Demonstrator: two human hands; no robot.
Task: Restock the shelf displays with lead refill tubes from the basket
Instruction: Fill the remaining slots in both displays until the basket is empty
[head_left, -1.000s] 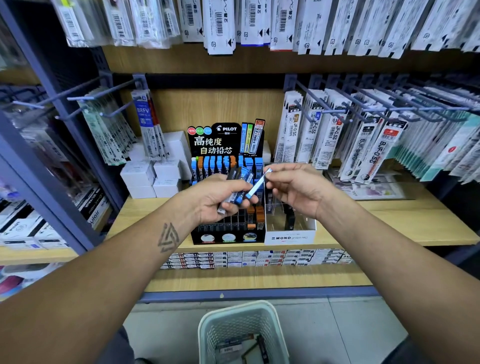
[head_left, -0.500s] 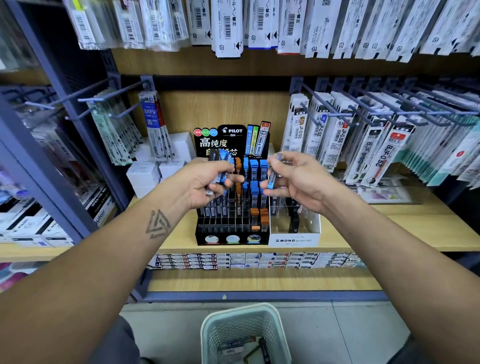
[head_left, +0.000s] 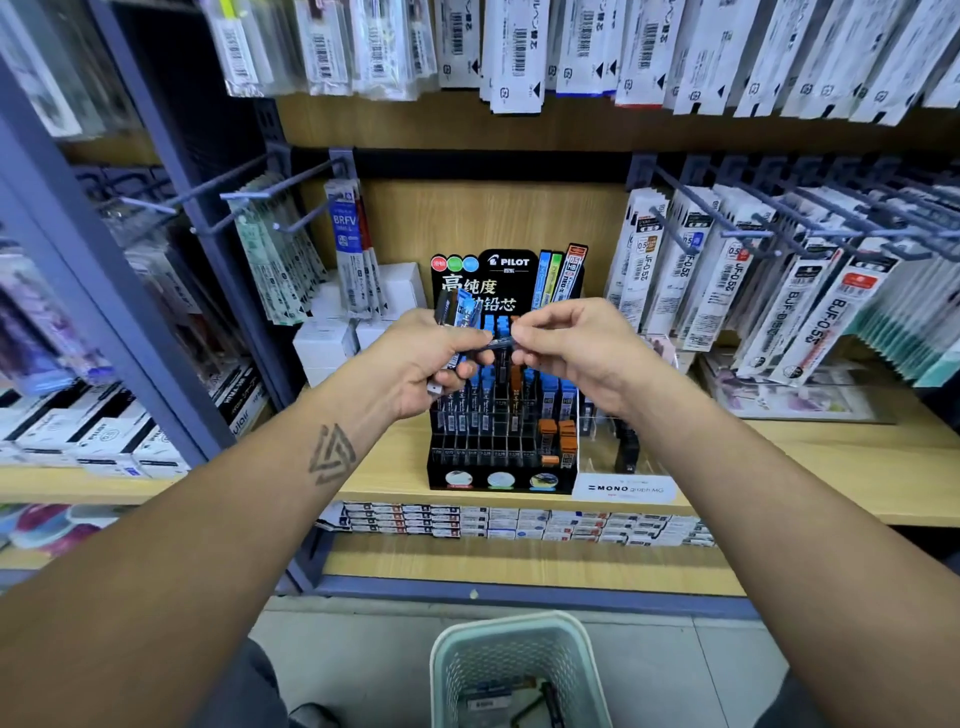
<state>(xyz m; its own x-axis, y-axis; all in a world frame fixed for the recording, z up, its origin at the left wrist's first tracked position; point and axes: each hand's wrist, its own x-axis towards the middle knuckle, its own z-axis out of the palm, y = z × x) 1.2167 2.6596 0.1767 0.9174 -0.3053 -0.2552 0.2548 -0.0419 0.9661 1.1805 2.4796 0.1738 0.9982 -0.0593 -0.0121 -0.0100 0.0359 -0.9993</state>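
My left hand (head_left: 436, 364) grips a small bunch of lead refill tubes (head_left: 460, 312), blue and dark, fanned upward in front of the black Pilot display rack (head_left: 498, 467). My right hand (head_left: 571, 345) pinches one dark tube (head_left: 497, 343) at its end, right beside my left thumb, above the rack's upper rows. The rack holds blue, dark and orange tubes; its front slots look empty. A pale green basket (head_left: 519, 639) stands on the floor below, with a few tubes lying in it.
A clear Mono display (head_left: 623, 488) stands to the right of the rack on the wooden shelf (head_left: 831, 467). Refill packs hang on metal hooks (head_left: 727, 228) at both sides and above. White boxes (head_left: 324, 343) sit behind my left hand.
Both hands have risen from the rack's front rows to its upper rows. The right hand's blue tube is out of sight; it now pinches a dark tube at the left hand's bunch.
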